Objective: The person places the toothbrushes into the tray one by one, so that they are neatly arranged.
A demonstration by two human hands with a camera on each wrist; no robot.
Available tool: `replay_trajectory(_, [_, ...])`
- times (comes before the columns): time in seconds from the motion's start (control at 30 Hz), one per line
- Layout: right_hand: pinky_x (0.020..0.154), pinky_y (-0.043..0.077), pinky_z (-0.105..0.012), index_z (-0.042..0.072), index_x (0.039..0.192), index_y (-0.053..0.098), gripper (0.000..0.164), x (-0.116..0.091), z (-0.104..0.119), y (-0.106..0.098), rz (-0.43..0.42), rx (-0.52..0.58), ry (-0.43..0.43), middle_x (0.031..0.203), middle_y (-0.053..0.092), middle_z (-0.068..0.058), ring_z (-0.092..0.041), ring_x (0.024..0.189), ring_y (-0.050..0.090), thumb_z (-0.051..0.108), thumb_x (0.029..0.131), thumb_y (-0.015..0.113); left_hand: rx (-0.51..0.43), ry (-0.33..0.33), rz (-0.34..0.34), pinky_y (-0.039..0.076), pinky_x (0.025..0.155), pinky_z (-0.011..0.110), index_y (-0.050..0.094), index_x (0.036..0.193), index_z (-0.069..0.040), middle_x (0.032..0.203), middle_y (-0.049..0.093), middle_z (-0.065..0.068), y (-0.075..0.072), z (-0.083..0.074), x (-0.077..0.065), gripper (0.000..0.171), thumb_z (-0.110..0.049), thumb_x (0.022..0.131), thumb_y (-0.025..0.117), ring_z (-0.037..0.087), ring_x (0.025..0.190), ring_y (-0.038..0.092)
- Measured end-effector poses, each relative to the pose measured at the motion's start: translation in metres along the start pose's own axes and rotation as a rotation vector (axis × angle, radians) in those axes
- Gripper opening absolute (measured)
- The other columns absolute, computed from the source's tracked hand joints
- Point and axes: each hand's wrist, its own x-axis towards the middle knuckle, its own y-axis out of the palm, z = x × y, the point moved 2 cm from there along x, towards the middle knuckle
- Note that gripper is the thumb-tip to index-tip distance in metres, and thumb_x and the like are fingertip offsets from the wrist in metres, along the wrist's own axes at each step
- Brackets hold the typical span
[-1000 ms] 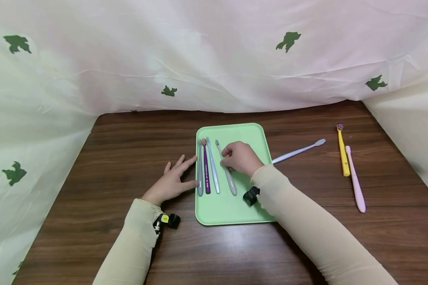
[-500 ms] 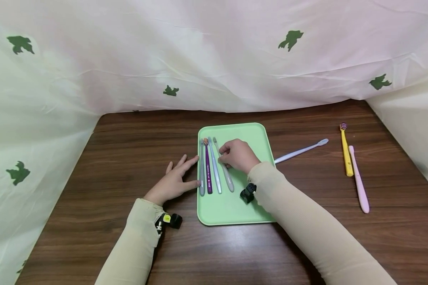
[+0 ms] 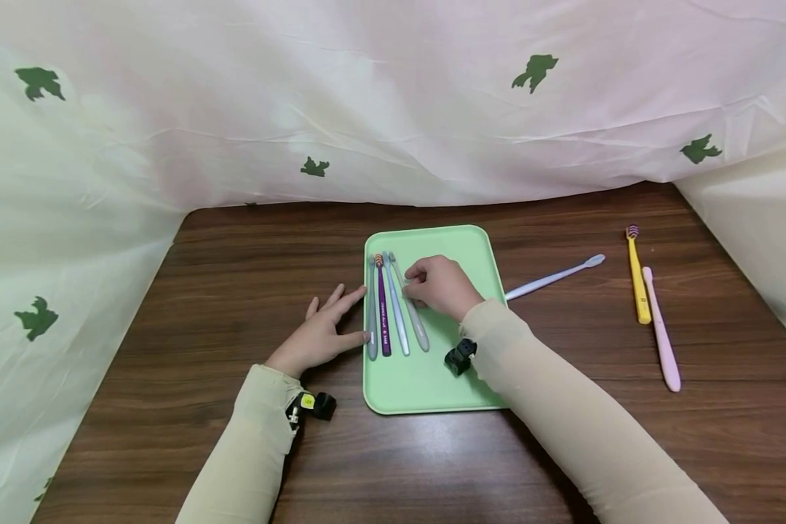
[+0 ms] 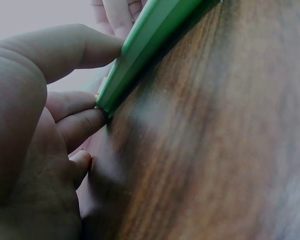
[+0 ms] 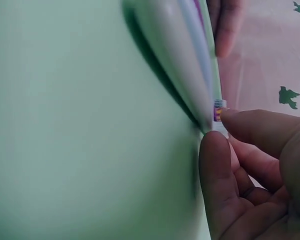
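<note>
My right hand (image 3: 444, 287) pinches a grey toothbrush (image 3: 419, 331) near its neck, low over the green tray (image 3: 432, 389). The right wrist view shows thumb and forefinger at the far end of its handle (image 5: 172, 55). To its left lie a light blue toothbrush (image 3: 397, 313), a purple toothbrush (image 3: 383, 313) with an orange-striped head and a grey-blue toothbrush (image 3: 372, 316) along the tray's left side, all with heads away from me. My left hand (image 3: 317, 331) spreads its fingers against the tray's left rim; the left wrist view shows thumb and fingertips touching that green rim (image 4: 135, 52).
Right of the tray, a pale blue toothbrush (image 3: 553, 278) slants with its handle end at the rim. Farther right on the brown table (image 3: 249, 255) lie a yellow toothbrush (image 3: 638, 284) and a pink toothbrush (image 3: 661, 335). A white curtain (image 3: 399, 109) hangs behind.
My right hand has shifted the grey toothbrush left, closer to the light blue one and more in line with it. My left hand stays at the tray's rim.
</note>
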Motion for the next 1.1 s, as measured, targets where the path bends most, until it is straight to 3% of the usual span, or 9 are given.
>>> replay_trajectory(0.37, [0.070,0.053,-0.032,0.003,0.120,0.070,0.031,-0.023,-0.005,-0.023,-0.025,0.033,-0.026,0.092,0.067,-0.005,-0.018,0.073,0.068,0.018,0.094,0.071,0.003,0.009,0.004,-0.013,0.120,0.048,0.032,0.159,-0.024,0.163,0.030,0.001,0.000,-0.001,-0.001,0.079,-0.034,0.092,0.073,0.020,0.155,0.003])
replay_trajectory(0.77, [0.069,0.050,-0.033,0.006,0.117,0.072,0.029,-0.053,-0.022,-0.051,-0.128,0.024,-0.051,0.091,0.068,-0.003,-0.016,0.072,0.068,0.021,0.093,0.071,0.005,0.013,0.004,-0.013,0.120,0.049,0.031,0.159,-0.026,0.163,0.028,0.000,0.001,0.001,-0.001,0.080,-0.035,0.092,0.073,0.019,0.155,0.003])
replay_trajectory(1.1, [0.070,0.053,-0.034,0.006,0.121,0.070,0.033,-0.076,-0.040,-0.071,-0.158,0.062,-0.024,0.094,0.070,-0.004,-0.027,0.077,0.069,0.022,0.093,0.072,0.007,0.014,0.003,-0.013,0.120,0.050,0.032,0.159,-0.026,0.164,0.028,0.002,0.001,0.002,-0.001,0.080,-0.037,0.091,0.074,0.020,0.155,0.003])
